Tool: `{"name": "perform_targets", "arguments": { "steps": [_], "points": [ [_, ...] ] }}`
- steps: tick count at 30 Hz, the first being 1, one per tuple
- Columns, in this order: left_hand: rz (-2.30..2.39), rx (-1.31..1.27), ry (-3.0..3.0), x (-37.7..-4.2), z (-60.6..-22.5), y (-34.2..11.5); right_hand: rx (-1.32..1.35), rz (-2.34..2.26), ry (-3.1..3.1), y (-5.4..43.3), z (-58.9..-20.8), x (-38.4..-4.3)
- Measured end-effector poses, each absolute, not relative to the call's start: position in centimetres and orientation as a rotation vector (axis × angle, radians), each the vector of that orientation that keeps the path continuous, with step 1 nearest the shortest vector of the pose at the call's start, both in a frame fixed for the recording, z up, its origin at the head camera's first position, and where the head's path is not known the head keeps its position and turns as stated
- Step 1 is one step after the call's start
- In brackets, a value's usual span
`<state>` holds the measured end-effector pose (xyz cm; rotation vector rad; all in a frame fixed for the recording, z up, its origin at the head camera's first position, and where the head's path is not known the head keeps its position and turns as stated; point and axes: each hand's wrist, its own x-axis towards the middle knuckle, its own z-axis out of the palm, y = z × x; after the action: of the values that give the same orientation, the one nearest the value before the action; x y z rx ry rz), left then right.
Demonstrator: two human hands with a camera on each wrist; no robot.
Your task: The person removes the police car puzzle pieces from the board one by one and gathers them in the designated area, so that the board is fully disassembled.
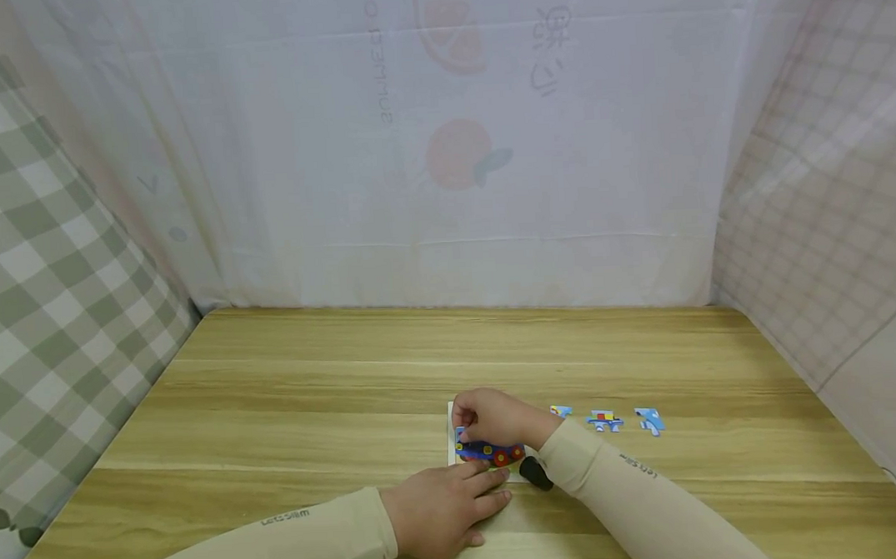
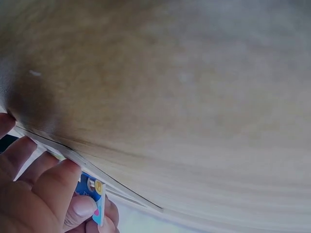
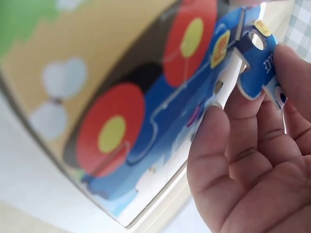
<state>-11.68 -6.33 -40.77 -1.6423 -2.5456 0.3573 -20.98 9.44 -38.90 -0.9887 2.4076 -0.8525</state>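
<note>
Where the right grip point(image 1: 493, 418) pinches, 1 puzzle piece point(image 3: 256, 72) sits.

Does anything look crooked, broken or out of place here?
I see nothing broken. One puzzle piece, pinched in the right hand, is tilted relative to the board, so it looks askew. Three loose pieces lie on the table to the board's right, which seems ordinary for an unfinished puzzle.

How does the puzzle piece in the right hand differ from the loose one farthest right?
The held piece is mostly deep blue with a yellow patch; the farthest-right piece looks lighter blue. The right hand pinches the held piece, while the farthest-right piece lies untouched on the table. Both are jigsaw pieces.
</note>
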Motion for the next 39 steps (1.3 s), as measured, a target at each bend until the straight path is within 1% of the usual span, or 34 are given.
{"name": "perform_targets", "arguments": {
  "steps": [9, 16, 22, 31, 39],
  "points": [
    [0.345, -1.649, -2.536, -11.8, -40.7, -6.3, -0.911, -0.933, 2.368, 9.8, -38.8, -21.3],
    [0.344, -1.675, -2.574, -11.8, -40.6, -6.2, -0.818, -1.063, 2.368, 10.7, -37.7, -21.1],
    [0.361, -1.653, -2.582, -11.6, -40.7, -6.1, -0.783, -1.114, 2.397, 12.9, -37.1, -21.3],
    [0.366, -1.638, -2.581, -11.5, -40.9, -6.1, -0.698, -1.127, 2.409, 17.2, -37.2, -21.4],
    [0.357, -1.639, -2.562, -11.5, -40.9, -6.0, -0.628, -1.111, 2.422, 20.0, -37.5, -21.0]
  ]
}}
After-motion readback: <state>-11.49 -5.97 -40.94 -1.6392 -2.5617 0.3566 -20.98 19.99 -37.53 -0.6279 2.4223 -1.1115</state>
